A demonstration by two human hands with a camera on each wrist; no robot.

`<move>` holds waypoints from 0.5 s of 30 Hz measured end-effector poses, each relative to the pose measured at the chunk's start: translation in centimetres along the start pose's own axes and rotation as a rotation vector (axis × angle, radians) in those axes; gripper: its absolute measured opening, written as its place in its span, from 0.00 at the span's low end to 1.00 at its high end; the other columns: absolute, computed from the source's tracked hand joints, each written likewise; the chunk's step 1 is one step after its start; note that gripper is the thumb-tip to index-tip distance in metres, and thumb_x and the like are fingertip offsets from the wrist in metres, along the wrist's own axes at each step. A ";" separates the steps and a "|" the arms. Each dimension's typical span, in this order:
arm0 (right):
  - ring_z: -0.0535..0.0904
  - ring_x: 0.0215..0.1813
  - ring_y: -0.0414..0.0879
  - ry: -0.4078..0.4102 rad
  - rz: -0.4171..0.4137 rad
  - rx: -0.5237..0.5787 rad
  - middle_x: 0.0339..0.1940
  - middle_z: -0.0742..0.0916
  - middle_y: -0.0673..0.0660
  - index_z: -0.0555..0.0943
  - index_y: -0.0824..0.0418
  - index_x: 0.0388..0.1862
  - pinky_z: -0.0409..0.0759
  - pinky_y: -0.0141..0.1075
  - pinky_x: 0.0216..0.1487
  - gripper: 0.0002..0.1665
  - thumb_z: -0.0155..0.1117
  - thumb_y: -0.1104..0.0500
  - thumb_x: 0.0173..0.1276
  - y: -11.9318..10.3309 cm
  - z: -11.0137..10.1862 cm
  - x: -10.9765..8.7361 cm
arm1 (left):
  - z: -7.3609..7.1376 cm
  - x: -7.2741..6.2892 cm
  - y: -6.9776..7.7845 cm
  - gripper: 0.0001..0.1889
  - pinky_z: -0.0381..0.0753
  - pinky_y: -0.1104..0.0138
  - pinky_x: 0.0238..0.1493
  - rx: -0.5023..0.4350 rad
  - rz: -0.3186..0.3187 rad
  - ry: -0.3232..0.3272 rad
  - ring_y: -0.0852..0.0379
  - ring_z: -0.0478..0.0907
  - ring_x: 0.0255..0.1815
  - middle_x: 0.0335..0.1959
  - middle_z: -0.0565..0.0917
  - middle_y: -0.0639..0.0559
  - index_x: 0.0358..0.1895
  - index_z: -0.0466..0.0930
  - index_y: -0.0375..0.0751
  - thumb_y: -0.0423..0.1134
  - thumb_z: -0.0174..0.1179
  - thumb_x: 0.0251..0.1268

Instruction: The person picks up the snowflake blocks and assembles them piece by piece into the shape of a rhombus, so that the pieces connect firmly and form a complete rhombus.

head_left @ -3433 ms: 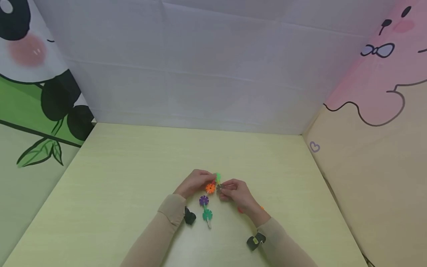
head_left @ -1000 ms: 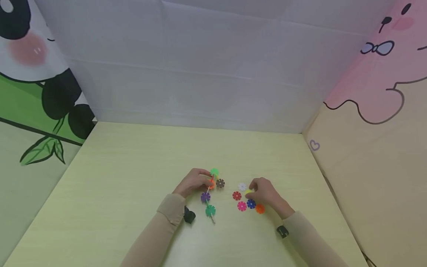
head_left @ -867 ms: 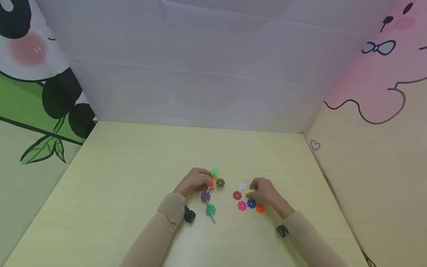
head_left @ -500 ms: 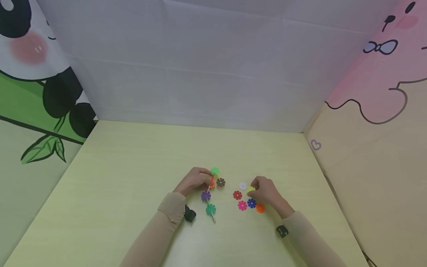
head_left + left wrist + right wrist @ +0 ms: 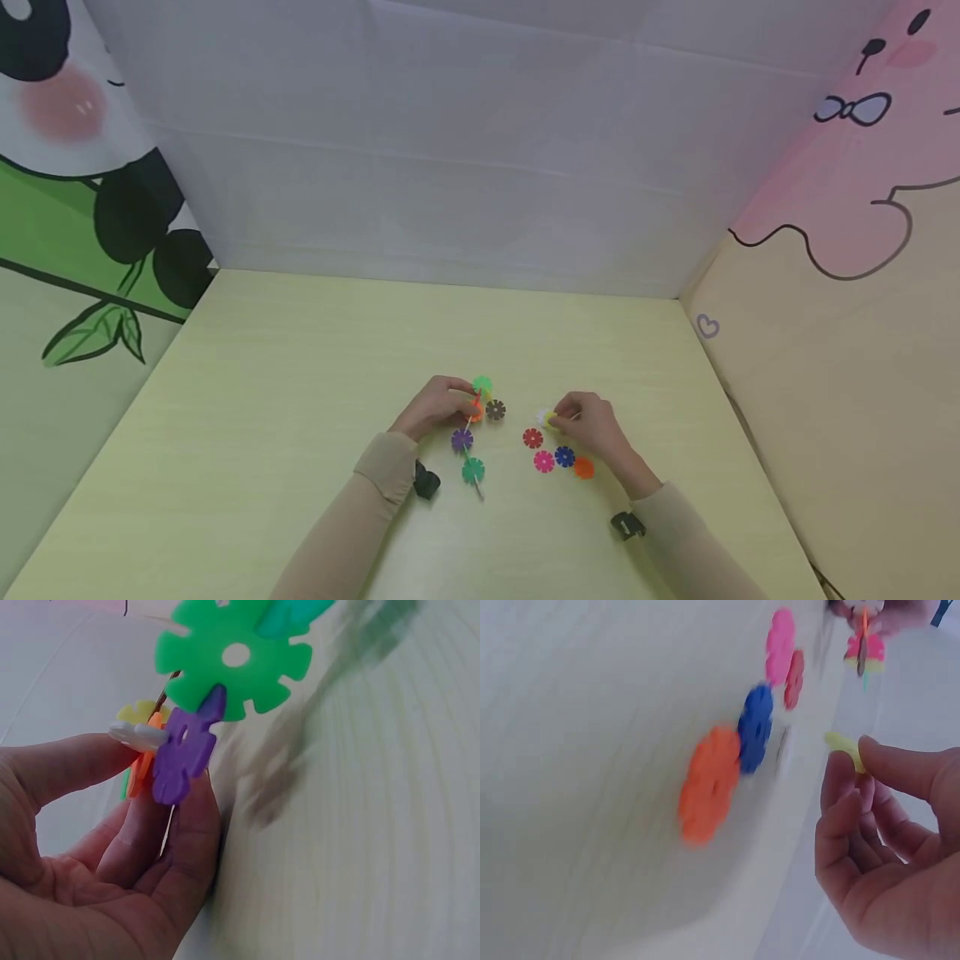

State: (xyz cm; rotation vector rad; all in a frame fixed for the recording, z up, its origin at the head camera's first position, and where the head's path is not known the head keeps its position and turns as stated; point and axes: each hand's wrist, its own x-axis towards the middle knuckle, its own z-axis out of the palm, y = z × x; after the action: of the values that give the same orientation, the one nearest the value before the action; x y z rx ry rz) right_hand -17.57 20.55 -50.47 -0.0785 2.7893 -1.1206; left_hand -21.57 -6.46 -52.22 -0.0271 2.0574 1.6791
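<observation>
Yellow disc (image 5: 843,743), just lifted from the table (image 5: 315,358), is pinched in the narrow grip of the right hand (image 5: 596,423), nearer the table's right edge than the disc chain (image 5: 462,440) that the left hand (image 5: 433,408) pinches, apparently its next link.

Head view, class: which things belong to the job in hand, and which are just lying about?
In the job:
chain of joined discs, held by left hand
yellow disc, pinched by right hand

Lying loose, possibly as spares:
white disc
red disc
pink disc
blue disc
orange disc
</observation>
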 end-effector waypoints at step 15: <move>0.79 0.25 0.40 0.037 -0.103 0.070 0.24 0.83 0.47 0.80 0.58 0.28 0.77 0.34 0.25 0.07 0.72 0.61 0.57 -2.8 4.8 -0.6 | 0.4 0.3 -0.1 0.20 0.80 0.62 0.33 -0.044 0.010 -0.014 0.55 0.81 0.25 0.27 0.84 0.45 0.50 0.78 0.29 0.26 0.65 0.49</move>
State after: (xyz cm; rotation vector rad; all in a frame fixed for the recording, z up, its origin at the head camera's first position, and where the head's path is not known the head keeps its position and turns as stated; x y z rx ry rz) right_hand -16.24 15.33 -51.90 -0.1986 2.8037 -1.2539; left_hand -21.69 -6.06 -52.43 -0.0192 2.0136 1.7261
